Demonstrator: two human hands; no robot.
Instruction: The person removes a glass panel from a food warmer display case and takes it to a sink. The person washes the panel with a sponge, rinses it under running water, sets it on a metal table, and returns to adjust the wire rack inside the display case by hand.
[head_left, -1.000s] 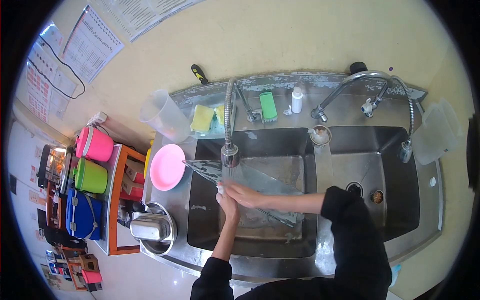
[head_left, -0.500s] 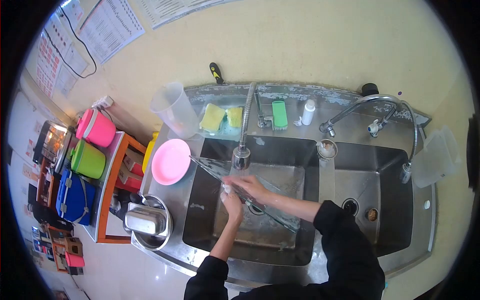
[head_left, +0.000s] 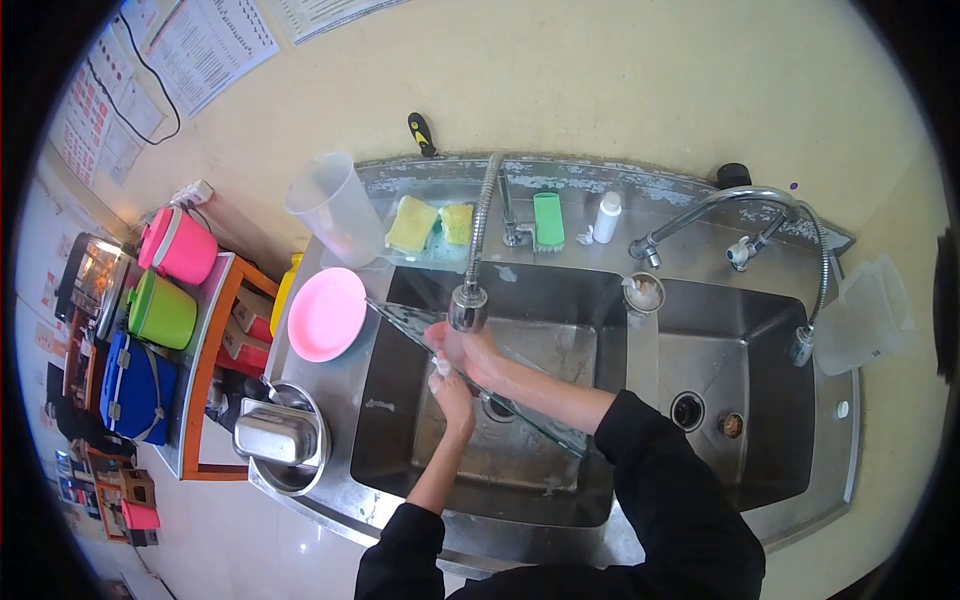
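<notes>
A clear glass pane (head_left: 404, 320) with a greenish edge slants across the left sink basin (head_left: 560, 490). My left hand (head_left: 454, 402) grips its near edge, fingers closed around it; something small and white shows at those fingertips. Against the pane's upper face lies my right hand (head_left: 468, 356), fingers stretched out and slightly blurred. Directly above the right hand hangs the spring-hose faucet head (head_left: 467, 308), partly covering it from view.
Sponges (head_left: 412, 224) in a tray, a green brush (head_left: 548, 220) and a white bottle (head_left: 607, 217) line the back ledge. A pink plate (head_left: 327, 314) and metal containers (head_left: 275, 436) sit left. A small cup (head_left: 643, 293) stands on the divider.
My right hand has slid up and left along the glass, under the faucet head. My left hand keeps its grip on the edge. The whole view has shifted slightly.
</notes>
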